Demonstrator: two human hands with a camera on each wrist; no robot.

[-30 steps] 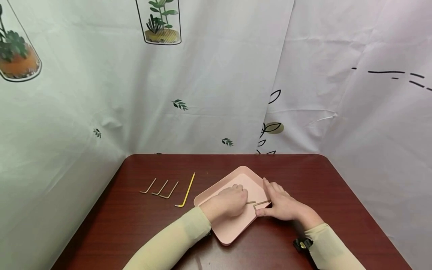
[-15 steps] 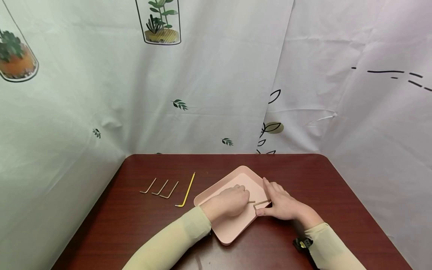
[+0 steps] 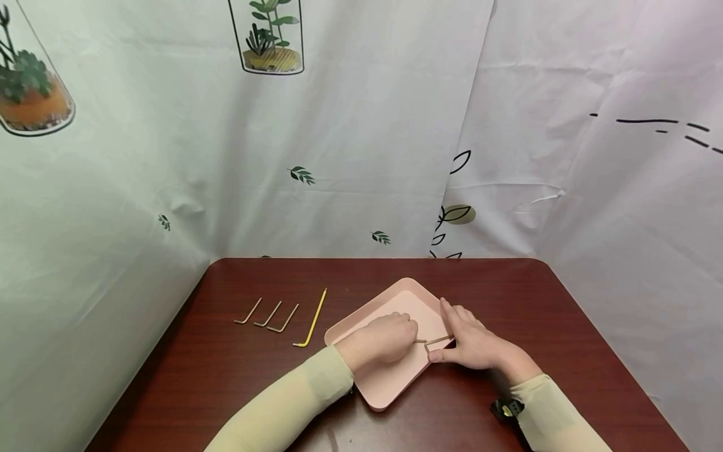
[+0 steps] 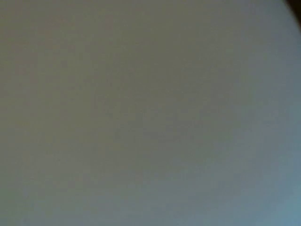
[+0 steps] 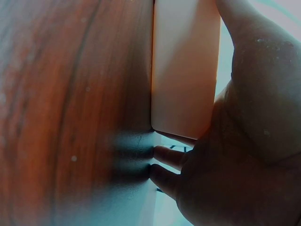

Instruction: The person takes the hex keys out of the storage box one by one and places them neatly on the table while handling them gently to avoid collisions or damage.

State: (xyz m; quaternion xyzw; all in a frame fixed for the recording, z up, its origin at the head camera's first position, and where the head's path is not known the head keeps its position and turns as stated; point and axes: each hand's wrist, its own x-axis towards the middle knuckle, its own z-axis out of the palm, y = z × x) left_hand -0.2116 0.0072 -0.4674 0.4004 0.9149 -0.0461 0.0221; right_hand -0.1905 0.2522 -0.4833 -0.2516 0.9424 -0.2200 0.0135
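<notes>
My left hand [image 3: 385,338] is over the pink tray [image 3: 375,392], fingers curled into a fist. From the fist a thin brass-coloured rod, apparently a hex key [image 3: 420,341], sticks out to the right; the rest of it is hidden. Its tip appears to meet the bend of a second hex key [image 3: 439,340], whose long arm runs toward my right hand [image 3: 474,342]. That hand spans the tray's right corner with straight fingers and thumb. In the right wrist view its palm lies along the tray wall [image 5: 186,70]. The left wrist view is only a grey blur.
Left of the tray, three brass-coloured hex keys [image 3: 285,319] lie in a row on the dark red table [image 3: 186,383], with a longer yellow hex key [image 3: 315,317] beside them. A patterned white curtain [image 3: 361,125] hangs behind the table.
The hex key in my left hand has shifted slightly, so its tip now appears to meet the other key's bend. My right hand has stayed still.
</notes>
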